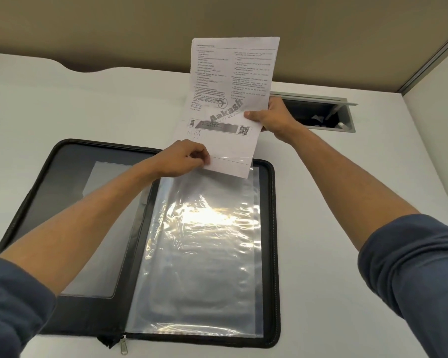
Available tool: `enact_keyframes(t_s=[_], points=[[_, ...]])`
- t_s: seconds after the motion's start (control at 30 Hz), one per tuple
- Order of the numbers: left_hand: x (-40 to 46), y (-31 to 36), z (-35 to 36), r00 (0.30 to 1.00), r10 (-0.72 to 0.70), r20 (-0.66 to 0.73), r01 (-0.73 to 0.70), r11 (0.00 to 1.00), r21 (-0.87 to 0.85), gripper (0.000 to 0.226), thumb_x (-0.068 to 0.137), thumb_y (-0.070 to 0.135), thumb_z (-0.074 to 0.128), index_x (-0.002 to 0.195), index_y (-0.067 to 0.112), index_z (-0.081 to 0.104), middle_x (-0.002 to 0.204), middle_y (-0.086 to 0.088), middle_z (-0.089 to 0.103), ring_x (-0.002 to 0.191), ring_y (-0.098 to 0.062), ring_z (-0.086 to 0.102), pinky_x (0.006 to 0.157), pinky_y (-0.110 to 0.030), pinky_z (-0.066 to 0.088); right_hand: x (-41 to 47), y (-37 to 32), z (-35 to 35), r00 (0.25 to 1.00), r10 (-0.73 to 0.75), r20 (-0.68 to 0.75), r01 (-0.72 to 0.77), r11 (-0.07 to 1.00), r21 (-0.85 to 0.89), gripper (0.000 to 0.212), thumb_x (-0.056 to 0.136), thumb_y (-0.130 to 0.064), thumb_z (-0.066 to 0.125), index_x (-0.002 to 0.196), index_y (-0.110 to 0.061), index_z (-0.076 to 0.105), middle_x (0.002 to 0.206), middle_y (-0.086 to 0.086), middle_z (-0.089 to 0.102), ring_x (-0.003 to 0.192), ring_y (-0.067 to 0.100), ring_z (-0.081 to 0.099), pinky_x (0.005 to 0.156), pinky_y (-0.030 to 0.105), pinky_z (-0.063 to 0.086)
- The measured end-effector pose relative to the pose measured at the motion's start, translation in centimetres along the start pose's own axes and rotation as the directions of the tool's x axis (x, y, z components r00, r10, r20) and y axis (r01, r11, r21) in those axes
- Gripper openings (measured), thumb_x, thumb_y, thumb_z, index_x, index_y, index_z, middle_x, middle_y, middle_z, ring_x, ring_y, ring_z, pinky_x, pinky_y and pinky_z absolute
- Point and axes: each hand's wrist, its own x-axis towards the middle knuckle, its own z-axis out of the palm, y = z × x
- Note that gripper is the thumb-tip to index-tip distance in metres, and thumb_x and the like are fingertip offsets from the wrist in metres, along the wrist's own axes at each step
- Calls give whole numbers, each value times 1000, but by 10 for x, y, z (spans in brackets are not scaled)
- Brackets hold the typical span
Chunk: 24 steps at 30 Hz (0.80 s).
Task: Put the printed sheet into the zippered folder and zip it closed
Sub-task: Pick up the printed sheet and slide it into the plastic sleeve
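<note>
While both hands pinch printed sheet, lower edge over open zippered folder

quick count of what's here: one printed sheet, one zippered folder lying open with two halves, one zipper pull at the near edge. clear plastic sleeves on the right half, at least two by the stacked edges, can't tell exactly. one clear pocket on the left half. two hands, left hand and right hand, two blue sleeves. one open cable hatch in the one white desk
</note>
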Motion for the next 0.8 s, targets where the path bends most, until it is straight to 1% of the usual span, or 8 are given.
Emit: enact_keyframes(t_s=[0.1, 0.17, 0.27, 0.4, 0.5, 0.6, 0.73, 0.8], points=[[-4, -14, -11, 996, -93, -3, 92, 982, 164, 19, 89, 12, 52, 95, 15, 70, 98, -1, 69, 94, -21, 60, 86, -34, 44, 1, 2, 0, 1000, 0, 8, 0, 1000, -8, 36, 88, -4, 68, 123, -8, 61, 114, 5, 68, 92, 17, 70, 66, 28, 61], [-8, -26, -19, 990, -137, -34, 141, 964, 225, 19, 88, 13, 53, 93, 18, 70, 95, 0, 68, 87, -19, 57, 81, -31, 43, 2, 3, -1, 1000, -3, 11, 3, 1000, -10, 36, 87, -4, 68, 122, -8, 62, 113, 4, 68, 94, 19, 70, 68, 29, 61], [-14, -38, -29, 990, -135, -48, 141, 975, 173, 18, 91, 9, 54, 88, 20, 69, 89, 2, 67, 79, -15, 57, 68, -20, 41, 3, 4, -1, 1000, -2, 15, 2, 1000, 7, 35, 87, -3, 68, 121, -9, 62, 115, 5, 68, 98, 23, 69, 75, 34, 61], [-18, -47, -41, 987, -139, -79, 148, 983, 111, 11, 88, 14, 66, 87, 20, 75, 86, 0, 71, 78, -25, 61, 70, -30, 49, 3, 3, -1, 999, -7, 39, 7, 1000, 13, 36, 87, -1, 67, 121, -8, 62, 120, 8, 66, 101, 25, 68, 76, 34, 61], [-17, -48, -50, 988, -148, -42, 152, 981, 121, 9, 88, 19, 67, 91, 19, 76, 96, -2, 71, 92, -28, 61, 86, -45, 50, 4, 2, -2, 999, 0, 49, 1, 1000, -6, 36, 87, -2, 67, 122, -9, 62, 122, 8, 65, 104, 26, 67, 79, 36, 60], [-17, -47, -54, 993, -115, 12, 111, 981, 156, 10, 91, 19, 62, 91, 21, 72, 99, 2, 70, 101, -19, 60, 97, -39, 44, 6, -2, -2, 998, 11, 57, -10, 1000, -13, 39, 87, -2, 67, 125, -8, 61, 125, 9, 65, 106, 27, 66, 83, 39, 59], [-11, -45, -50, 991, -133, 5, 126, 948, 291, 9, 95, 20, 56, 95, 21, 65, 104, 1, 68, 103, -21, 58, 100, -42, 37, 7, -5, -3, 996, 29, 86, -26, 999, -37, 41, 86, 0, 67, 126, -9, 60, 125, 10, 64, 107, 28, 65, 87, 43, 58], [-9, -43, -47, 990, -141, -2, 135, 941, 310, 11, 95, 20, 55, 97, 21, 65, 105, 1, 67, 103, -22, 58, 100, -41, 36, 7, -6, -3, 994, 42, 99, -37, 998, -55, 42, 86, 0, 67, 127, -9, 60, 125, 9, 64, 106, 28, 66, 86, 42, 58]])
